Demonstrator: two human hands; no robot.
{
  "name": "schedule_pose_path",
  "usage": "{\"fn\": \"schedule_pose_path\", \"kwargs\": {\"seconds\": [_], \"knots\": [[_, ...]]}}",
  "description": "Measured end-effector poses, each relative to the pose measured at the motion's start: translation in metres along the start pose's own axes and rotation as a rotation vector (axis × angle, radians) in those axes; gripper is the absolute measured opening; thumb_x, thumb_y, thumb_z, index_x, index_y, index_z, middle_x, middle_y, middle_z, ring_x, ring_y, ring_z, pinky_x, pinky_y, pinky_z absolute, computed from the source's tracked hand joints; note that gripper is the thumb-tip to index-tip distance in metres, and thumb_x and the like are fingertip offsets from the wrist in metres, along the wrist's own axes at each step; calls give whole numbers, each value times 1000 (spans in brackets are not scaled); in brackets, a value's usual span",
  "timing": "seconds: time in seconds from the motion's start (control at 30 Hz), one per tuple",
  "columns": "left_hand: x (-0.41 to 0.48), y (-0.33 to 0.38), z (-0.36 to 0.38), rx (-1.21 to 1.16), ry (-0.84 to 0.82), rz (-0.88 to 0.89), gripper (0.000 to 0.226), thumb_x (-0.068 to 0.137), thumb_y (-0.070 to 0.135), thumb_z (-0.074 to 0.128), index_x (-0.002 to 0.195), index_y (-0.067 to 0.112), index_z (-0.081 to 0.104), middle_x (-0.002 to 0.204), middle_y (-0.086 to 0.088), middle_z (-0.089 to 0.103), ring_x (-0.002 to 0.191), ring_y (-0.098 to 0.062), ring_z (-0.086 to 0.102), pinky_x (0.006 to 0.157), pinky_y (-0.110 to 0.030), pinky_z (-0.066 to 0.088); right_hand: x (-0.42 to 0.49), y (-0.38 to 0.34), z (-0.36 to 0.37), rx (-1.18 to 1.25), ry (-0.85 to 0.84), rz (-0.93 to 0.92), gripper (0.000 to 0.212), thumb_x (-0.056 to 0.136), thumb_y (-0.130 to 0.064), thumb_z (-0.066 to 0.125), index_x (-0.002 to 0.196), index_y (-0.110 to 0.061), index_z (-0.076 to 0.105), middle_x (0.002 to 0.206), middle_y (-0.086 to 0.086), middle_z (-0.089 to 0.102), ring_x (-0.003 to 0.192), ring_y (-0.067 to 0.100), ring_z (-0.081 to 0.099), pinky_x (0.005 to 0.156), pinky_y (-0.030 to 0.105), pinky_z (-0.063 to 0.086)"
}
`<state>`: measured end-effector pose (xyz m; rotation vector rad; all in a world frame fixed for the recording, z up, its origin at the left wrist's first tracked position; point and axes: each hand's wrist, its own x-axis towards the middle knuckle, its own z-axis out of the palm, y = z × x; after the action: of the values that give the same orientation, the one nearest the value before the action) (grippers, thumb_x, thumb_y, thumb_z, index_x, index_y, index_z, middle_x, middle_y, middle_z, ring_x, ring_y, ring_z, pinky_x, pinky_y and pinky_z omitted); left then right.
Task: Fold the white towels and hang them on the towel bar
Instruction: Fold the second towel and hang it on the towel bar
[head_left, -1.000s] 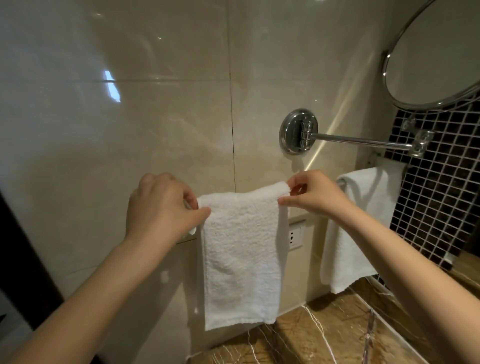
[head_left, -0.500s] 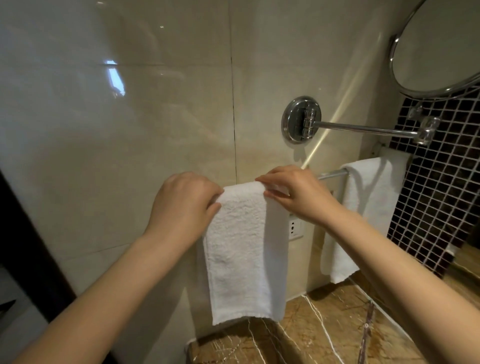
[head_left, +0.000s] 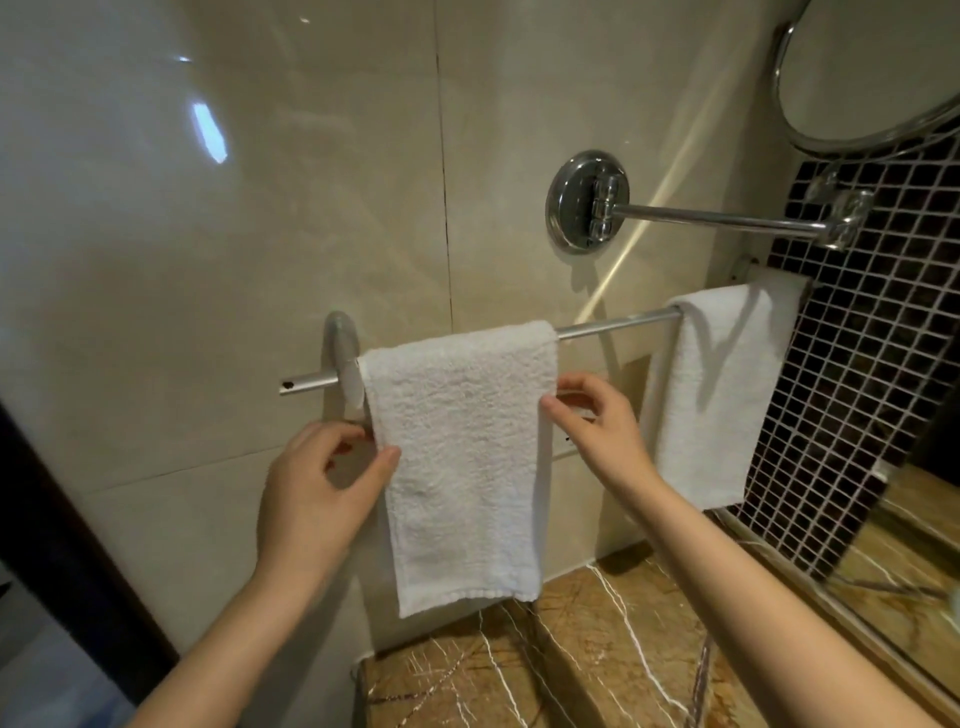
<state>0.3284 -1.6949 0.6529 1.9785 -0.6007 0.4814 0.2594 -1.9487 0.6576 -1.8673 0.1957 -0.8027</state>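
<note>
The side edges of one white towel (head_left: 467, 457) are being pinched in two narrow grips: by the left hand (head_left: 317, 488) at its left edge and by the right hand (head_left: 597, 423) at its right. It is being carried, draped, by the single towel bar (head_left: 615, 326); a second towel (head_left: 722, 395) is being carried further right, above the marble table (head_left: 597, 654).

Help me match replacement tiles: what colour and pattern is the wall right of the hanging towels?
The mosaic wall: small near-black squares, pale grout; head view.
</note>
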Motion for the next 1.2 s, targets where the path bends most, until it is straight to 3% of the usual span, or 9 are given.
{"fn": "schedule_pose_path", "kwargs": {"seconds": [0.23, 0.33, 0.43, 0.67, 0.8, 0.9, 1.03, 1.13, 1.2], "knots": [[22, 11, 22, -361, -44, -98, 21, 83, 24, 70, 66, 36, 72, 73, 22, 71, 71, 4, 67, 61, -14, 50, 17, -7, 11, 111, -104, -46, 23, 96, -9, 52, 103, 9, 64, 100, 25, 67, 85, 18, 61, 74, 23, 48], [24, 7, 27, -384, 19, -148, 13, 80, 24, 73, 68, 18, 72, 71, 1, 73, 68, -13, 68, 65, -38, 54, 16, -4, 13, 95, -74, -51, 28, 97, -11, 51, 95, 16, 60, 90, 32, 62, 78, 22, 55, 70, 31, 42], [20, 5, 29, -406, 51, -128, 40, 76, 33, 74, 75, -6, 66, 81, -29, 67, 66, -28, 62, 64, -48, 54, 12, -2, 14, 110, -48, -58, 31, 96, -12, 52, 92, 17, 59, 90, 36, 61, 76, 23, 54, 70, 33, 42], [2, -2, 33, -481, 27, -209, 10, 77, 29, 74, 76, 19, 74, 82, -4, 74, 81, -28, 70, 72, -41, 59, 1, 1, 13, 192, -122, -12, 17, 95, -14, 55, 97, -1, 67, 93, 10, 70, 82, 18, 64, 73, 27, 52], [-8, -11, 31, -531, -13, -213, 5, 74, 27, 75, 78, 30, 75, 85, 5, 75, 81, -16, 72, 64, -20, 56, -7, 10, 14, 130, -189, 17, 27, 96, -14, 52, 102, 9, 65, 105, 24, 68, 96, 39, 64, 85, 47, 51], [-8, -12, 32, -553, 19, -212, 12, 71, 29, 76, 83, 28, 76, 85, 6, 75, 81, -12, 71, 63, -15, 53, -10, 14, 15, 130, -172, 19, 28, 97, -14, 50, 98, 10, 64, 101, 25, 68, 91, 34, 65, 76, 36, 50], [-17, -12, 38, -605, 20, -209, 12, 68, 38, 74, 80, 35, 75, 85, 8, 75, 79, -7, 70, 64, -15, 52, -13, 22, 15, 164, -175, 24, 43, 97, -21, 51, 97, 22, 55, 103, 43, 55, 96, 56, 52, 73, 37, 41], [-27, -20, 40, -591, -33, -237, 12, 69, 36, 73, 81, 36, 75, 87, 7, 75, 80, -9, 70, 63, -15, 52, -21, 25, 13, 130, -235, 31, 42, 97, -25, 49, 99, 16, 59, 104, 37, 60, 96, 54, 54, 83, 58, 45], [-34, -26, 42, -569, -53, -271, 10, 70, 34, 72, 79, 36, 74, 86, 8, 74, 79, -8, 70, 62, -14, 51, -27, 29, 14, 105, -253, 42, 35, 97, -22, 49, 102, 9, 64, 106, 28, 65, 98, 49, 56, 90, 57, 43]]}}
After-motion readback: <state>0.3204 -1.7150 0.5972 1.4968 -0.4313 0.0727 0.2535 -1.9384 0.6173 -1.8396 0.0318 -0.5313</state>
